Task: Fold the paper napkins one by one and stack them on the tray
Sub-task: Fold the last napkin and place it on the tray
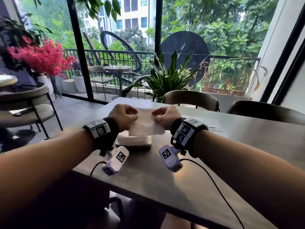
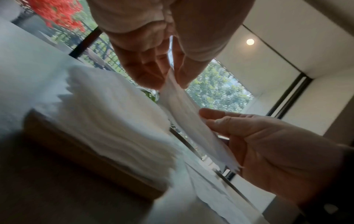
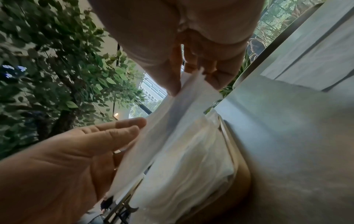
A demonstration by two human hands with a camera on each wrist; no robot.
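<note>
Table (image 1: 189,171): one, grey, spans lower frame. Chairs (image 1: 191,100): two at far edge, 12 to 2 o'clock. Both forearms reach forward, wrists raised above table centre. Left hand (image 1: 123,117), 11 o'clock of tray, pinches napkin's left edge. Right hand (image 1: 165,118), 1 o'clock of tray, pinches right edge. Napkin (image 1: 145,125): one, white, held taut in air between hands, above stack. Tray (image 1: 140,145): one, wooden, bearing stack of napkins (image 1: 132,139); stack count cannot tell.

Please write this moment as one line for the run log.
left hand: pinches napkin | right hand: pinches napkin | napkin: above tray stack
</note>
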